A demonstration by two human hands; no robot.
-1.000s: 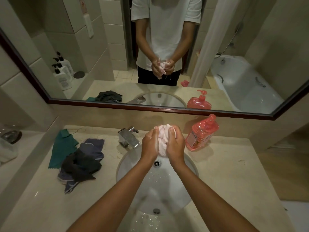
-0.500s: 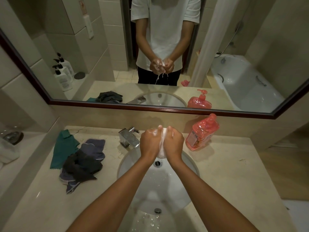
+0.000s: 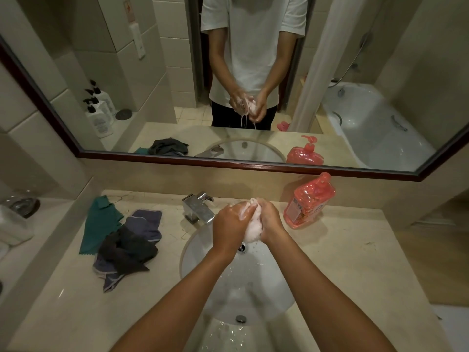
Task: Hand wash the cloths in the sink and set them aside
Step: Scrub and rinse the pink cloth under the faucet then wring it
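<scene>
Both hands are working together above the back of the white sink point(image 3: 193, 257), just in front of the chrome tap point(image 3: 199, 208). The left hand point(image 3: 232, 224) and right hand point(image 3: 270, 219) are curling round a bunched, sudsy pale pink cloth point(image 3: 251, 228), gripping it between them; a tuft of it is poking up above the knuckles and the lower bulge is showing between the wrists. The mirror point(image 3: 253, 166) is showing water streaming down from the cloth toward the basin, and droplets are sitting on the bowl below. On the counter point(image 3: 355, 262) left of the sink a heap of other cloths is lying: a teal cloth point(image 3: 100, 222) spread flat, a blue-grey cloth point(image 3: 147, 222) beside it, and a dark crumpled cloth point(image 3: 127, 252) overlapping both. A red pump bottle point(image 3: 308, 201) is standing at the right of the sink against the wall, well apart from the heap. White pump bottles are visible only in the reflection.
</scene>
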